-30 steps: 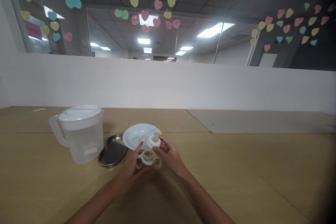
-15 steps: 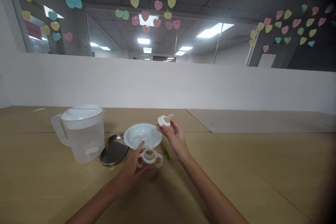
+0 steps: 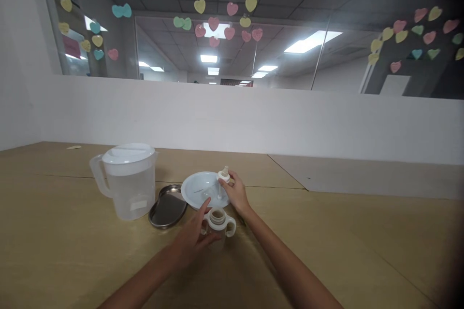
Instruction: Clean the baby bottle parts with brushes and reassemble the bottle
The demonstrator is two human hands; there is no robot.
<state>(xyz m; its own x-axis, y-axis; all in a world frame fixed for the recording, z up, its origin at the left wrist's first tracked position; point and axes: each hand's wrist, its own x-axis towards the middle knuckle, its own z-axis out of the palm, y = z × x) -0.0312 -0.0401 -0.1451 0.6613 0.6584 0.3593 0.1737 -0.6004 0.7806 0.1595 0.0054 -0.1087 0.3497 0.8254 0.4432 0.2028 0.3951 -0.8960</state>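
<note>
My left hand (image 3: 197, 234) is wrapped round the left side of a clear baby bottle (image 3: 217, 234), which stands upright with its mouth uncovered and a white two-handled collar round its neck. Between the fingers of my right hand (image 3: 236, 193) is the white bottle top with its nipple (image 3: 224, 175), pointing up. A thin straw hangs beneath that top, over a shallow white bowl (image 3: 190, 194). Inside the bowl lies something clear that I cannot make out. The bottle stands just in front of the bowl, apart from its top.
To the left is a large lidded pitcher (image 3: 132, 188) holding clear liquid. A kidney-shaped metal tray (image 3: 167, 210) sits between it and the bowl. Something thin and green lies partly hidden behind my right wrist. A white wall (image 3: 232, 116) with a window above rises behind the table.
My right hand has lowered the bottle top and turned it from tilted to upright, its straw now hanging down. The whole view has swung slightly left. My left hand still holds the bottle.
</note>
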